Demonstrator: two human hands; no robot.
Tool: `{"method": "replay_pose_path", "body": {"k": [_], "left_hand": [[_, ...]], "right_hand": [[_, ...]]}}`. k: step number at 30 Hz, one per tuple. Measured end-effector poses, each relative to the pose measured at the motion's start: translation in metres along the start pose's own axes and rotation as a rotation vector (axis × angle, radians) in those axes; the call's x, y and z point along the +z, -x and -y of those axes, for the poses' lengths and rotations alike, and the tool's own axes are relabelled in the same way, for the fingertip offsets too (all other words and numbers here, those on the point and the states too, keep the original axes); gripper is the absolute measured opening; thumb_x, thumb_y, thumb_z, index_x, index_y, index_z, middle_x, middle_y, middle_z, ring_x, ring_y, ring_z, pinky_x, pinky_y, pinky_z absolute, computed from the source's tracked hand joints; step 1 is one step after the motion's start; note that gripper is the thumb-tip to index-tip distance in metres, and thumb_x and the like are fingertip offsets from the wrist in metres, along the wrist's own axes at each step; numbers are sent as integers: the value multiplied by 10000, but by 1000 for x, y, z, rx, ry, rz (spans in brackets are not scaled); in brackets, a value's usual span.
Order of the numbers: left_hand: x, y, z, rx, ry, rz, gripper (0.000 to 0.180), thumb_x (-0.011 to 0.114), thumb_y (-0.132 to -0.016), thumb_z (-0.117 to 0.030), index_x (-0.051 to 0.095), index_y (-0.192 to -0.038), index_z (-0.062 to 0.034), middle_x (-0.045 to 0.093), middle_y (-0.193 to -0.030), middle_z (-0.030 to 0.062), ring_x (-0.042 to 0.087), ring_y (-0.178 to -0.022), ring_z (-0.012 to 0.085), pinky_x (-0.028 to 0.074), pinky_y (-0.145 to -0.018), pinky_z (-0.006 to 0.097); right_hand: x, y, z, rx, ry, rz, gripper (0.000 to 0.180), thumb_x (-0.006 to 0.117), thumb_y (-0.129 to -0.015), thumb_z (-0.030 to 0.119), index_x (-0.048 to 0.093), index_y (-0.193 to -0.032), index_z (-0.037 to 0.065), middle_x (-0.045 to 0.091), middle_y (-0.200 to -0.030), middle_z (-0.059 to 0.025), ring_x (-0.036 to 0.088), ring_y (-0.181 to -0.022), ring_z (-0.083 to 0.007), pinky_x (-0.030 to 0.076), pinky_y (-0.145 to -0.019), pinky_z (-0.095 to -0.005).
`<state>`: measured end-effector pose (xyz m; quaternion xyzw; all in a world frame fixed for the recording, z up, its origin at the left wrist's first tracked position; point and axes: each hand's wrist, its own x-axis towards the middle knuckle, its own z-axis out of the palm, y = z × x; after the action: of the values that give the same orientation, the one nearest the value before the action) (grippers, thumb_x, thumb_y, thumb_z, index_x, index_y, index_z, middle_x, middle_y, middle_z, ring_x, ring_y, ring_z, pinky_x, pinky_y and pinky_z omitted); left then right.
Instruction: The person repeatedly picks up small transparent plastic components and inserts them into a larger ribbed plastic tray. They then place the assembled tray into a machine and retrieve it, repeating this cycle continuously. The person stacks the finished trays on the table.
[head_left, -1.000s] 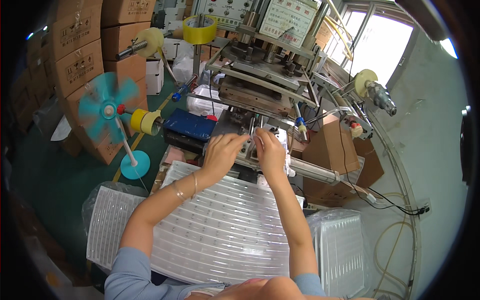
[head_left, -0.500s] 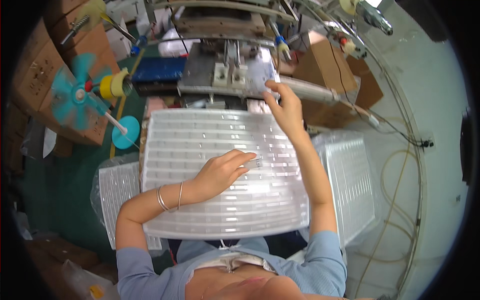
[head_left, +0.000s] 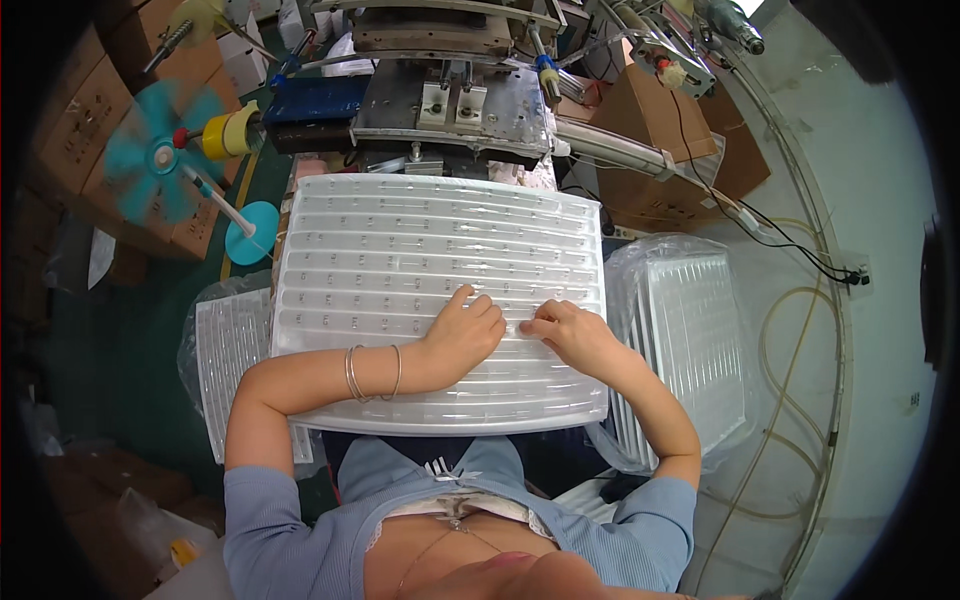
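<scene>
Both hands resting side by side on the near half of a clear ribbed plastic tray (head_left: 440,250), long axis running left to right across the lap. Left hand (head_left: 468,330) curled, fingertips pressed into a groove; right hand (head_left: 565,332) just beside it, fingers bent down onto the same row, pinching something too small to tell. Tray stretching away beyond both hands, equally close to each. Bagged stack of similar trays (head_left: 690,330) to the right, another (head_left: 228,350) to the left. Farther off, a metal press machine (head_left: 455,95), a teal fan (head_left: 150,160).
</scene>
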<state>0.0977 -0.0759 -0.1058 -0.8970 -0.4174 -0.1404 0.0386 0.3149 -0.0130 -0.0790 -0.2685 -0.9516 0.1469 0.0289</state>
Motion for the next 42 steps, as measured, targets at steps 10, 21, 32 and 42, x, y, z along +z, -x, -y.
{"method": "replay_pose_path", "body": {"k": [10, 21, 32, 42], "left_hand": [[-27, 5, 49, -182, 243, -255, 210, 652, -766, -123, 636, -973, -91, 574, -903, 34, 533, -898, 211, 386, -825, 360], [-55, 39, 140, -486, 66, -533, 230, 637, -782, -95, 650, -1011, -88, 600, -983, 68, 539, -917, 250, 399, -806, 372], [-63, -117, 215, -533, -271, -729, 167, 644, -804, -258, 687, -904, -132, 624, -969, 64, 542, -912, 213, 340, -809, 383], [-46, -18, 156, -235, 123, -580, 141, 664, -753, -82, 697, -889, -100, 636, -1054, 75, 594, -862, 248, 461, -737, 362]], "right_hand": [[-41, -36, -34, 229, -506, -491, 234, 621, -718, 27, 530, -934, 30, 578, -923, -96, 598, -809, -233, 506, -664, -325], [-44, -74, -57, 294, -703, -745, 253, 615, -834, 57, 606, -1087, 53, 584, -1148, -56, 573, -948, -146, 498, -732, -241], [-71, -181, -49, 141, -461, -970, 228, 676, -813, 76, 639, -1024, -3, 669, -1019, -122, 666, -824, -180, 544, -715, -285], [-83, -283, -39, 111, 86, -984, 142, 653, -813, 225, 671, -905, 119, 678, -826, -61, 648, -748, -276, 501, -601, -383]]}}
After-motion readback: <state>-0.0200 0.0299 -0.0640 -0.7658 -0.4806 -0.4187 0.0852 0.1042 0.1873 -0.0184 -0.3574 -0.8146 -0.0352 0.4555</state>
